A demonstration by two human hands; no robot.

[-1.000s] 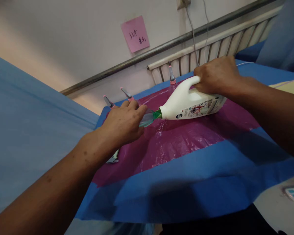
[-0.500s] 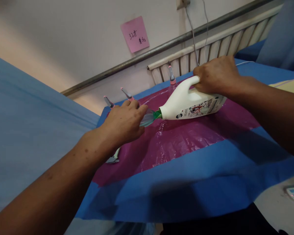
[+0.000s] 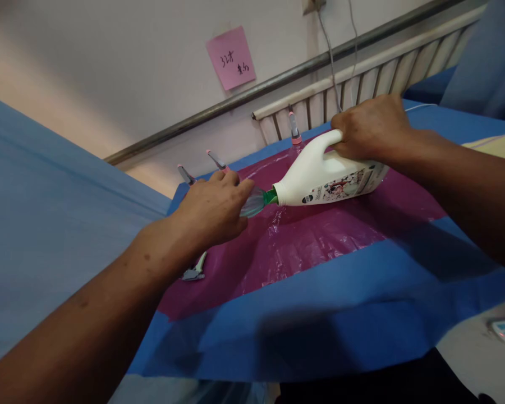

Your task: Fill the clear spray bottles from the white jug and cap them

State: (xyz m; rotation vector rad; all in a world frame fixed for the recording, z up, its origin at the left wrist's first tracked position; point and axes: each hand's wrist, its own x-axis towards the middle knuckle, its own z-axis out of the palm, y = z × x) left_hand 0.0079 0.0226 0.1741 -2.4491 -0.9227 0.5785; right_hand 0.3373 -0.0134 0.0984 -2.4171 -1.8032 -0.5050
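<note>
My right hand (image 3: 372,129) is closed around the handle of a large white detergent jug (image 3: 340,174) with a printed label. The jug lies tipped nearly level, its open mouth pointing left. There it meets the green neck of a clear plastic bottle (image 3: 255,203). My left hand (image 3: 219,207) is wrapped round this bottle and hides most of it. Whether liquid is running between them, I cannot tell. Below my left wrist, a grey and whitish trigger sprayer head (image 3: 194,271) rests on the purple plastic sheet (image 3: 303,247).
Behind my left hand stand two pink-collared bottle tops (image 3: 217,160); a third pink-collared bottle (image 3: 295,132) is near the radiator (image 3: 340,84). Blue cloth (image 3: 320,314) lies under the sheet. A blue curtain (image 3: 59,224) hangs at left, and a pink note (image 3: 231,58) is on the wall.
Hardly anything differs. Both hands keep the same hold, with the jug's mouth still at the bottle's neck; the view has shifted only slightly.
</note>
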